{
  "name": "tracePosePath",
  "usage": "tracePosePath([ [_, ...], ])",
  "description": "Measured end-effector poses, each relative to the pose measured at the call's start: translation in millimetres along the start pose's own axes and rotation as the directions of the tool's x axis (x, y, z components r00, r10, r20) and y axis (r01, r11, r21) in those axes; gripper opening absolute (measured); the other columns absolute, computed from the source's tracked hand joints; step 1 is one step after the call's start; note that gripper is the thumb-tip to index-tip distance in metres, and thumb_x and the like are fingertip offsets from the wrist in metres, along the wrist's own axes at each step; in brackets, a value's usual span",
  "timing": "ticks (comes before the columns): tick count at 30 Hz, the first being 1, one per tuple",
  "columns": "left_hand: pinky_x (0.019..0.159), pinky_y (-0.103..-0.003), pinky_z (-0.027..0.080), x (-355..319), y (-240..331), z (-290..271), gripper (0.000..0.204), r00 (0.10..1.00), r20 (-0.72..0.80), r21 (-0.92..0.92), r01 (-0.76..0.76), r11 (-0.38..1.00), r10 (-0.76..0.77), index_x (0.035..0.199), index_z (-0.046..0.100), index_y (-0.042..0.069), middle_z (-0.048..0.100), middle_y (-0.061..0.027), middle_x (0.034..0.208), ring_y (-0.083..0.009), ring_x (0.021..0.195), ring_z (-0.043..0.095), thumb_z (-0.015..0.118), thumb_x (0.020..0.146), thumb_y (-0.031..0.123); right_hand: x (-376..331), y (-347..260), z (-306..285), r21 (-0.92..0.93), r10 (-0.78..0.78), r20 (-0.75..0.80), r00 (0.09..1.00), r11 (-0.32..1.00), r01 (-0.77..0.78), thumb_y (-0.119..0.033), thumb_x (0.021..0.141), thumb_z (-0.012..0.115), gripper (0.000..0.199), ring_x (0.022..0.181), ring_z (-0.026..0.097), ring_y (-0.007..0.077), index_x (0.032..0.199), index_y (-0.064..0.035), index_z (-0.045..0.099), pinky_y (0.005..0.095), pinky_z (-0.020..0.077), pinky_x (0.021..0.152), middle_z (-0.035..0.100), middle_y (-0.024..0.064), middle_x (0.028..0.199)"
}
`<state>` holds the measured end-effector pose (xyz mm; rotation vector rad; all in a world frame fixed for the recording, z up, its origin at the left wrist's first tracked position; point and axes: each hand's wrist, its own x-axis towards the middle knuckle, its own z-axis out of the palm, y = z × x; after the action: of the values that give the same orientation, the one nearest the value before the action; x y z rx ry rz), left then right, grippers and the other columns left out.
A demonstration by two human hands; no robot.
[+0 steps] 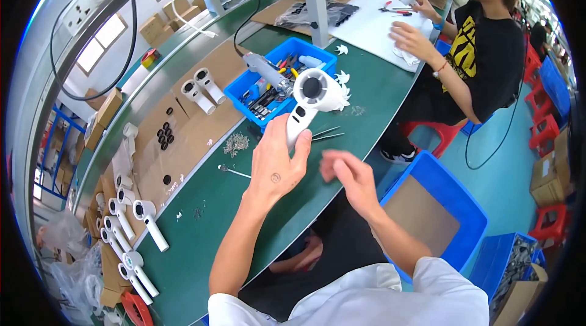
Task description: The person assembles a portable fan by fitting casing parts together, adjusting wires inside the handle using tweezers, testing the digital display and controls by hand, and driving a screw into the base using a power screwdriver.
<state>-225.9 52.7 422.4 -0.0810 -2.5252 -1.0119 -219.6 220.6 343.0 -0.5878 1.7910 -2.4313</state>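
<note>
On the green-topped bench (207, 231), left of the blue plastic tool tray (245, 112), several white plastic round-headed units (154, 232) and small black rings (165, 132) are being left apart; completion cannot be told. Beside the tray, a seemingly near-whole white plastic unit (314, 99) is being gripped by its handle in the left hand (274, 164); the right hand (351, 174), half-curled, is being held free.

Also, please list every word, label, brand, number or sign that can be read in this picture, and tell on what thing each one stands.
Black T-shirt, upper right: large, stylised yellow lettering; I do not copy out its wording.
Left hand, on its back: a small round drawn mark, no word.
Brown carton, far right: marks too small and blurred to read.
White handheld device in that hand: no readable text.
</note>
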Motion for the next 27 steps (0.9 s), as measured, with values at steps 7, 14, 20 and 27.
tracePosePath([
  [7, 0.087, -0.042, 0.047, -18.7, 2.6, -2.7, 0.044, 0.994, 0.034, -0.253, -0.089, 0.963, 0.101, 0.13, 0.043, -0.003, 0.057, -0.0246, 0.115, -0.0388, 0.102, 0.06, 0.057, 0.091, 0.013, 66.1, -5.9, 56.7, 0.448, -0.028, 0.122, 0.992, 0.893, -0.03, -0.036, 0.104, 0.033, 0.052, 0.121, 0.052, 0.0243, 0.138, 0.0025, 0.04, 0.0392, 0.0464, 0.098, 0.05, 0.0145, 0.135],
  [14, 0.086, -0.043, 0.048, -22.7, 10.9, -1.2, 0.05, 0.995, -0.075, -0.247, -0.087, 0.965, 0.07, 0.131, 0.041, -0.004, 0.057, -0.0248, 0.115, -0.0382, 0.101, 0.06, 0.061, 0.088, 0.012, 73.0, -11.4, 59.1, 0.559, -0.136, 0.221, 0.966, 0.829, -0.011, -0.035, 0.1, 0.035, 0.052, 0.118, 0.054, 0.0287, 0.137, 0.0027, 0.039, 0.0446, 0.0452, 0.101, 0.051, 0.0161, 0.131],
  [20, 0.087, -0.047, 0.047, -25.9, 9.5, 6.8, 0.052, 0.992, -0.114, -0.311, -0.086, 0.947, 0.053, 0.133, 0.038, -0.002, 0.053, -0.027, 0.117, -0.0434, 0.105, 0.056, 0.061, 0.088, 0.01, 77.9, 0.1, 63.0, 0.731, -0.065, 0.286, 0.956, 0.659, -0.174, -0.036, 0.099, 0.038, 0.048, 0.108, 0.056, 0.0267, 0.128, 0.001, 0.045, 0.0465, 0.0472, 0.096, 0.055, 0.0137, 0.117],
  [27, 0.085, -0.047, 0.047, -22.1, 3.2, 6.0, 0.056, 0.986, -0.163, -0.254, -0.087, 0.963, 0.046, 0.133, 0.037, -0.003, 0.054, -0.0266, 0.116, -0.0415, 0.103, 0.056, 0.064, 0.087, 0.013, 91.0, 3.0, 58.1, 0.646, -0.067, 0.424, 0.903, 0.721, -0.25, -0.039, 0.098, 0.04, 0.054, 0.112, 0.056, 0.0277, 0.133, 0.0017, 0.044, 0.0469, 0.0473, 0.096, 0.055, 0.0151, 0.122],
])
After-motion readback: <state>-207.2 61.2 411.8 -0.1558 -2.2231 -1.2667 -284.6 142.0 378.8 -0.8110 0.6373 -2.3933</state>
